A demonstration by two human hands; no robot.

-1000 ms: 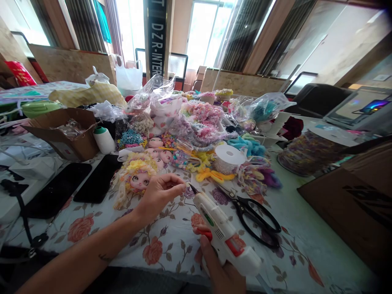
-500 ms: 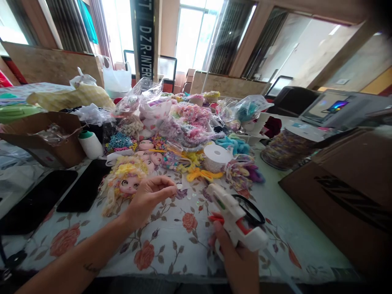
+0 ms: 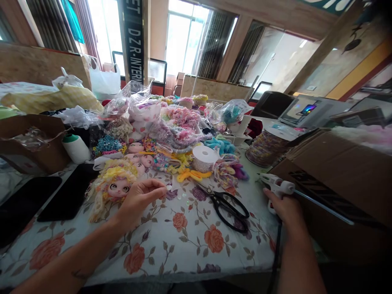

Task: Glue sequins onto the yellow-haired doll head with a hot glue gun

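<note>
My left hand [image 3: 146,195] is closed in a pinch on a small clear, whitish piece [image 3: 169,188] at its fingertips. Just behind that hand lies a doll head [image 3: 118,190] with yellow fluffy hair and large eyes. At the right, beside the cardboard box, my right hand [image 3: 283,206] is wrapped around the handle of a white glue gun [image 3: 277,183], its nozzle facing left and a clear glue stick trailing from its back. Between my hands, black-handled scissors [image 3: 225,208] lie on the flowered tablecloth [image 3: 180,245]. A few shiny flakes [image 3: 183,200] lie near my left fingertips.
A spool of white trim [image 3: 206,157], yellow fuzzy pieces [image 3: 192,174] and piled pink yarn [image 3: 183,120] stand behind. Two dark phones or tablets [image 3: 69,192] lie left, near a thread cone [image 3: 76,148]. A large cardboard box [image 3: 330,175] borders the right side.
My right hand has carried the glue gun rightward to the box, uncovering the scissors. My left hand keeps its pinch. The whole view has shifted to the right.
</note>
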